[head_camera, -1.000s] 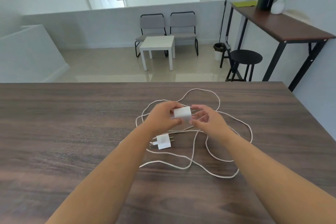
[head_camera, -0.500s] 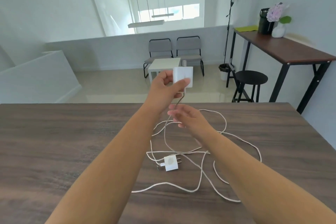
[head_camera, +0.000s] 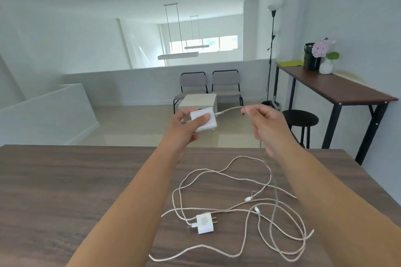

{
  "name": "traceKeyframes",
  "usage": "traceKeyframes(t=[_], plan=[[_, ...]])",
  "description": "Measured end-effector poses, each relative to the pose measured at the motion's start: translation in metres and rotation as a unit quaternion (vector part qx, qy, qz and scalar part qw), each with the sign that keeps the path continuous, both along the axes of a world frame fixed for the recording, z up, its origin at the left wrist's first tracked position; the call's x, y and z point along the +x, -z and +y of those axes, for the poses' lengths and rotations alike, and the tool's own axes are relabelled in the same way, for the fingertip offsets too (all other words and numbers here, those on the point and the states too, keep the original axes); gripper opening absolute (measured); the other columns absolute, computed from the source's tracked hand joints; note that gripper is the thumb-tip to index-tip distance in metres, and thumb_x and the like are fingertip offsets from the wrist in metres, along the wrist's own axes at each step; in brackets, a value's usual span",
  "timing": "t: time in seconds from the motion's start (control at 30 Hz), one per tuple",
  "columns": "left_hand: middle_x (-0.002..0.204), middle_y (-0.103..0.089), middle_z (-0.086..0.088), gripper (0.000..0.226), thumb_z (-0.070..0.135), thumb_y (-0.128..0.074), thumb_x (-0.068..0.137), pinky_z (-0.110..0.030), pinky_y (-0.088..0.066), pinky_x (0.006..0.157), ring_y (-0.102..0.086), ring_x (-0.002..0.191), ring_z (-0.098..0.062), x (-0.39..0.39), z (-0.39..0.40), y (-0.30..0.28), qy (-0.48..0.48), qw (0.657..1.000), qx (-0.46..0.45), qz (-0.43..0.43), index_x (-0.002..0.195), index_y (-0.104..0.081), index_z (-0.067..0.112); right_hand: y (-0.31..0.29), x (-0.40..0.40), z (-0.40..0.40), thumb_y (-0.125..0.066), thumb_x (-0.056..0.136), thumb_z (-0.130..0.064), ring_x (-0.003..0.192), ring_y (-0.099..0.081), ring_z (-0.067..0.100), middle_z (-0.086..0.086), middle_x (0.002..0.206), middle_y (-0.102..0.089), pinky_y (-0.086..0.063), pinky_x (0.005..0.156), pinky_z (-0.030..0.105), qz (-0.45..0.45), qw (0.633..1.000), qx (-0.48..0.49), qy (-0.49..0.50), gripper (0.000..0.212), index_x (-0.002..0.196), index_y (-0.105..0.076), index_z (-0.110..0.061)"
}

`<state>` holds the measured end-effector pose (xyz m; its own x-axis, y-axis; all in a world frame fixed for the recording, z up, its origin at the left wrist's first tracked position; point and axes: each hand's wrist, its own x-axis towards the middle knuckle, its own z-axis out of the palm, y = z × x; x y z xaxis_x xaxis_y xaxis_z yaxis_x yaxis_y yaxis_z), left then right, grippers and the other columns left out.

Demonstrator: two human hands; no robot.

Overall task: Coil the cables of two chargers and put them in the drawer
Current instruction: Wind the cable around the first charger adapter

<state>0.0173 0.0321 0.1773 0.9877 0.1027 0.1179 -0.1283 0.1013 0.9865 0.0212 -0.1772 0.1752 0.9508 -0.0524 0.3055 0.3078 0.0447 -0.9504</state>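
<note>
My left hand (head_camera: 184, 130) grips a white charger block (head_camera: 204, 119) and holds it up beyond the table's far edge. Its cable (head_camera: 230, 110) runs right to my right hand (head_camera: 267, 128), which pinches it, then drops to the table. A second white charger (head_camera: 205, 223) lies flat on the dark wooden table (head_camera: 65, 191), its prongs pointing right. Both white cables (head_camera: 260, 219) lie in loose tangled loops around it. No drawer is in view.
Beyond the table are a small white side table (head_camera: 198, 99), two grey chairs (head_camera: 225, 84) and a black stool (head_camera: 300, 118). A high desk (head_camera: 338, 91) with a flower vase stands along the right wall.
Both hands rose higher and spread apart. My right hand moved up and right and now pinches the cable, stretching a short length from the charger block.
</note>
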Motion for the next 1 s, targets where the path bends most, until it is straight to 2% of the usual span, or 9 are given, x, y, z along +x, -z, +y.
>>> traceKeyframes(t=[0.13,0.23,0.3,0.37,0.43,0.6,0.73,0.9,1.0], plan=[[0.093,-0.071,-0.003,0.03,0.03,-0.073,0.086,-0.021,-0.051,0.053,-0.067,0.069,-0.018,-0.011,-0.01,0.007,0.065,0.998,0.014,0.018,0.112,-0.059,0.025,-0.014,-0.002,-0.012,-0.063,0.092,-0.024,0.043,-0.04,-0.001,-0.016,0.05,-0.047,-0.03,0.048,0.008,-0.069,0.995,-0.039,0.059,0.012,0.085,-0.07,-0.016],[0.102,-0.068,-0.011,0.046,0.029,-0.073,0.086,-0.021,-0.052,0.049,-0.071,0.064,-0.019,-0.016,-0.021,0.016,0.036,0.998,-0.055,0.024,0.122,-0.046,0.022,0.0,-0.006,-0.022,-0.065,0.09,-0.028,0.057,-0.037,0.009,-0.002,0.062,-0.044,-0.034,0.057,0.02,-0.081,0.989,-0.087,0.092,0.012,0.08,-0.07,-0.022],[0.092,-0.067,-0.008,0.046,0.023,-0.076,0.083,-0.018,-0.049,0.047,-0.065,0.057,-0.012,-0.017,-0.03,0.022,-0.022,0.992,-0.126,0.008,0.118,-0.046,0.018,0.016,-0.013,-0.028,-0.059,0.093,-0.033,0.062,-0.051,0.015,-0.005,0.066,-0.057,-0.043,0.066,0.027,-0.069,0.973,-0.188,0.112,0.013,0.095,-0.071,-0.028],[0.081,-0.064,-0.002,0.04,0.015,-0.079,0.08,-0.016,-0.044,0.048,-0.056,0.055,-0.008,-0.017,-0.038,0.028,-0.082,0.978,-0.189,-0.023,0.107,-0.05,0.015,0.032,-0.024,-0.03,-0.047,0.098,-0.037,0.085,-0.065,0.017,-0.004,0.092,-0.073,-0.051,0.08,0.032,-0.069,0.918,-0.372,0.121,0.027,0.116,-0.067,-0.031],[0.084,-0.065,-0.001,0.036,0.011,-0.081,0.077,-0.016,-0.046,0.056,-0.059,0.066,-0.011,-0.016,-0.045,0.034,-0.12,0.971,-0.198,-0.066,0.101,-0.055,0.015,0.043,-0.036,-0.025,-0.038,0.101,-0.038,0.103,-0.064,0.017,-0.005,0.114,-0.07,-0.052,0.09,0.037,-0.086,0.849,-0.512,0.097,0.034,0.126,-0.06,-0.033],[0.108,-0.066,0.007,0.04,0.014,-0.081,0.078,-0.024,-0.057,0.073,-0.068,0.09,-0.012,-0.021,-0.059,0.054,-0.149,0.979,0.001,-0.142,0.103,-0.064,0.041,0.036,-0.059,-0.017,-0.042,0.099,-0.036,0.098,-0.061,0.017,-0.008,0.102,-0.068,-0.051,0.082,0.037,-0.1,0.775,-0.624,0.008,0.024,0.106,-0.064,-0.029],[0.106,-0.051,0.012,0.046,0.016,-0.079,0.08,-0.029,-0.057,0.08,-0.062,0.096,-0.011,-0.028,-0.063,0.07,-0.109,0.953,0.192,-0.209,0.111,-0.062,0.046,0.008,-0.073,-0.025,-0.052,0.095,-0.038,0.081,-0.058,0.008,-0.013,0.085,-0.065,-0.049,0.076,0.03,-0.08,0.784,-0.614,-0.039,0.018,0.094,-0.067,-0.029],[0.105,-0.051,0.01,0.055,0.018,-0.079,0.08,-0.015,-0.046,0.082,-0.053,0.095,-0.001,-0.043,-0.066,0.078,-0.049,0.899,0.343,-0.267,0.13,-0.059,0.032,-0.017,-0.077,-0.043,-0.06,0.09,-0.04,0.087,-0.059,0.007,-0.013,0.086,-0.066,-0.048,0.08,0.029,-0.073,0.782,-0.618,-0.046,0.017,0.091,-0.07,-0.026],[0.107,-0.057,0.013,0.058,0.02,-0.08,0.078,-0.018,-0.049,0.082,-0.054,0.096,-0.002,-0.051,-0.064,0.081,-0.026,0.879,0.387,-0.276,0.131,-0.057,0.027,-0.025,-0.075,-0.053,-0.064,0.088,-0.039,0.078,-0.058,-0.003,-0.018,0.077,-0.066,-0.047,0.072,0.025,-0.071,0.799,-0.594,-0.062,0.014,0.086,-0.07,-0.027]])
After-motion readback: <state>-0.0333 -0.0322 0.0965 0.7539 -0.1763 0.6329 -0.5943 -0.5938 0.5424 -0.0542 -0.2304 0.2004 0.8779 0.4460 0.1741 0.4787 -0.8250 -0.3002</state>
